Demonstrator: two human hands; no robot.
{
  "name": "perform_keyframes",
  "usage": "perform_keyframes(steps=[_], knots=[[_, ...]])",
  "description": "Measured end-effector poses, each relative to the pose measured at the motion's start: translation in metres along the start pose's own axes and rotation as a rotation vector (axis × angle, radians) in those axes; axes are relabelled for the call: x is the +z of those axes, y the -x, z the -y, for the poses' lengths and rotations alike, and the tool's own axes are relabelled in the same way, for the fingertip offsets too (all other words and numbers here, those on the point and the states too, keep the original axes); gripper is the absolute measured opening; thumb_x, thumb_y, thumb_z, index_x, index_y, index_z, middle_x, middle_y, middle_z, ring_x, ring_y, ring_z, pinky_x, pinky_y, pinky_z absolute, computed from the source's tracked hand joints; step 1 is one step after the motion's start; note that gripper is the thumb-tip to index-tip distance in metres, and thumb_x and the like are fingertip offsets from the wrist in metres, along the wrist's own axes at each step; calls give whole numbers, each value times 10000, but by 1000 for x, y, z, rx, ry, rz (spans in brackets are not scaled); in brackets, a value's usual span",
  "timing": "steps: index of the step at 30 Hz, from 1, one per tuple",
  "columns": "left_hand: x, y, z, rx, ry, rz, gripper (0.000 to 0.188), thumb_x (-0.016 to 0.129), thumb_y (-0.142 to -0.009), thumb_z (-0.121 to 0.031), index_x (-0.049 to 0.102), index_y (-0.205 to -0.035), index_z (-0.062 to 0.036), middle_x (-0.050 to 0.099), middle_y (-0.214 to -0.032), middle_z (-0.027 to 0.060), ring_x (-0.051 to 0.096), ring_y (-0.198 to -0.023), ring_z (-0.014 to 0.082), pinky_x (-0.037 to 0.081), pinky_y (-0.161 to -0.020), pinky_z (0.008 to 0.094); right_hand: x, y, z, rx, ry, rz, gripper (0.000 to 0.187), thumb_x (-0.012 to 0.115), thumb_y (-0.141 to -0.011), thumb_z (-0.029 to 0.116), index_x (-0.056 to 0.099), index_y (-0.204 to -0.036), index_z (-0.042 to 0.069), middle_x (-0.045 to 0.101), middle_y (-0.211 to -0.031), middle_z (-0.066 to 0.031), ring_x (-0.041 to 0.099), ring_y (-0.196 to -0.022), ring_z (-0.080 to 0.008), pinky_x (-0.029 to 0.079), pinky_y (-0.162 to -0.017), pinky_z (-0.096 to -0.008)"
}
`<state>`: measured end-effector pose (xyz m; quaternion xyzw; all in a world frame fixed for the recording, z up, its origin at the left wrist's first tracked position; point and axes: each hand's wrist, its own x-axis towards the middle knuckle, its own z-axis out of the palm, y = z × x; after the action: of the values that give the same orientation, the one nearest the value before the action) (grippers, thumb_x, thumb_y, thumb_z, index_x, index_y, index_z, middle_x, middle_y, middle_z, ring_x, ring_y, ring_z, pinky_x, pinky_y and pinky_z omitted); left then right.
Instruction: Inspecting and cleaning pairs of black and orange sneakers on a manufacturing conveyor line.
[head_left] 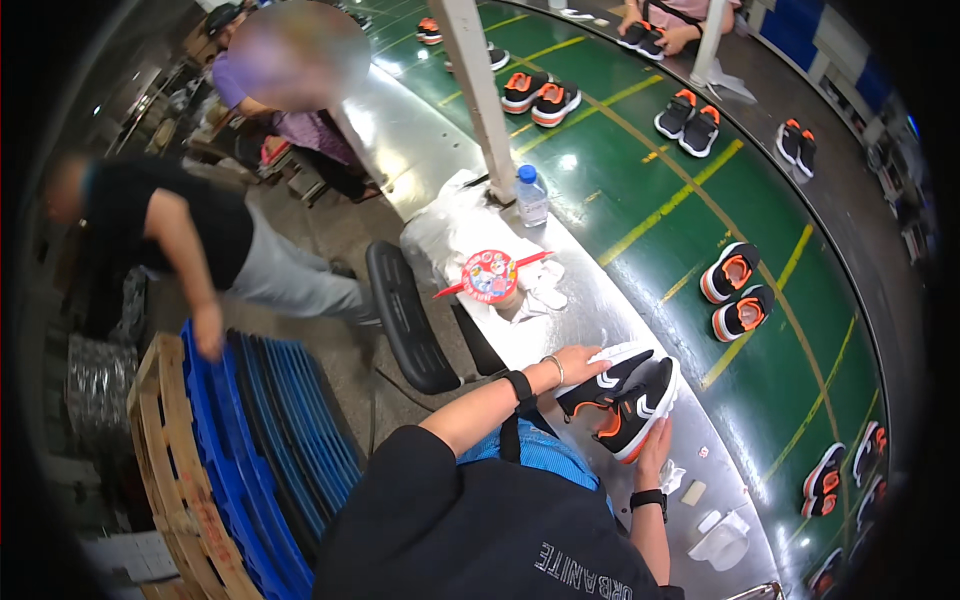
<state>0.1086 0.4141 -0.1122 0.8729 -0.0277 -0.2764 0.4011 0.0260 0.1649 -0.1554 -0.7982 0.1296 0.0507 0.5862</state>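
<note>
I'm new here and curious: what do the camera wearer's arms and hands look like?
The left hand and right hand are ungloved. The left wrist wears a black band and a thin pale bracelet; the right wears a dark wristband. The left sleeve is black and short.

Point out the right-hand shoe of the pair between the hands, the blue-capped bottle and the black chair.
Right-hand shoe (pixel 640 403): head view, on its upper.
Blue-capped bottle (pixel 533 208): head view, on its clear body.
Black chair (pixel 408 318): head view, on its backrest.
</note>
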Motion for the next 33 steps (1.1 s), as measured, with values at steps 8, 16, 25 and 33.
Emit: perform_keyframes(steps=[8,16,25,33], knots=[[-9,-24,34,147,328,16,526,403,-893,-404,398,-1243,-11,579,-1043,181,554,-980,239,411,-841,309,8,8,55,194,-362,-221,425,376,-933,293,413,-1219,-20,503,-1148,-93,468,-1040,-147,361,-897,-268],[-19,-44,4,-97,838,290,691,293,-889,-525,433,-1175,88,550,-1101,168,539,-1010,215,415,-868,283,3,9,92,245,-654,-388,504,314,-934,390,414,-1202,-25,530,-1116,-100,519,-1007,-173,411,-864,-287],[-15,-59,-34,-301,996,275,655,275,-893,-517,381,-1232,33,505,-1175,164,541,-1027,243,460,-838,325,-9,-4,89,221,-993,-359,549,261,-927,430,342,-1250,-6,473,-1205,-144,493,-1086,-246,412,-917,-352],[-5,-76,-24,-378,1675,469,576,186,-908,-486,392,-1255,-75,506,-1187,145,502,-1071,326,388,-930,479,-4,-17,120,474,-1402,-260,537,161,-927,439,318,-1295,80,405,-1288,-129,437,-1150,-305,386,-949,-453]])
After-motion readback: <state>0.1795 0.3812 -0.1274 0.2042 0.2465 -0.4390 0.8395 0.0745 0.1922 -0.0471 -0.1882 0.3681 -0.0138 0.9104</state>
